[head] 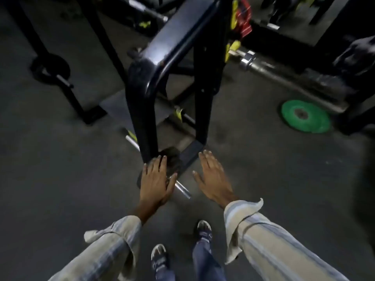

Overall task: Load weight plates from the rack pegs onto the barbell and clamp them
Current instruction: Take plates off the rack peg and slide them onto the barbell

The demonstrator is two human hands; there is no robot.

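- Head view: two hands reach down. The left hand (157, 180) lies flat-fingered on one dark plate (172, 160) on the rack's near peg (182, 188); the right hand (213, 177) hovers spread, holding nothing.
- One green plate (306, 116) lies far right on the dark rubber floor (60, 169); a barbell (261, 64) lies beyond.

Left hand (157, 179): fingers straight, laid on a dark plate (172, 161) on the rack's low peg (182, 188), centre.
Right hand (213, 177): flat, just beside, touching nothing.
Green plate (306, 116): on floor, 2 o'clock.
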